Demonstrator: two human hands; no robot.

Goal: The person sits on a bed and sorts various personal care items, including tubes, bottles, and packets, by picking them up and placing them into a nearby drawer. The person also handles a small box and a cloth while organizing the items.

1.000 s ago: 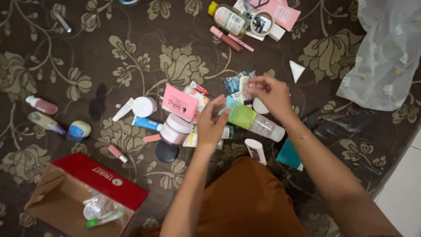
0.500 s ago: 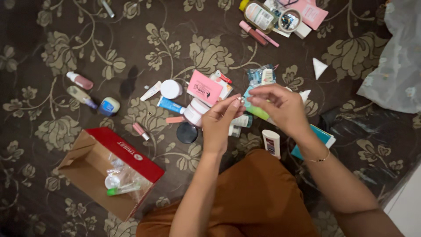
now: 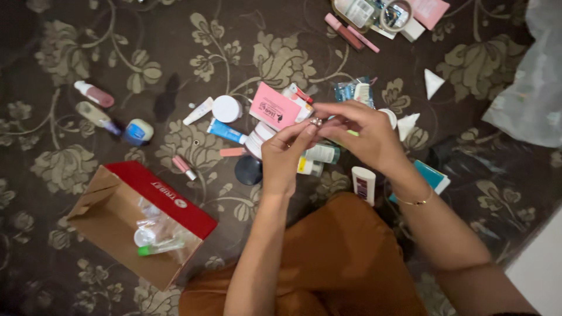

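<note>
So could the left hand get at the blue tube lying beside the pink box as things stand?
Probably yes, once freed. The blue tube lies uncovered on the carpet, just left of the left hand, but that hand and the right hand are together pinching something small.

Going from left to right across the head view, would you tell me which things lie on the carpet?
Pink-capped tube → blue-and-white jar → red cardboard box → round white lid → pink box → the two hands → white triangular piece → clear plastic bag.
</note>
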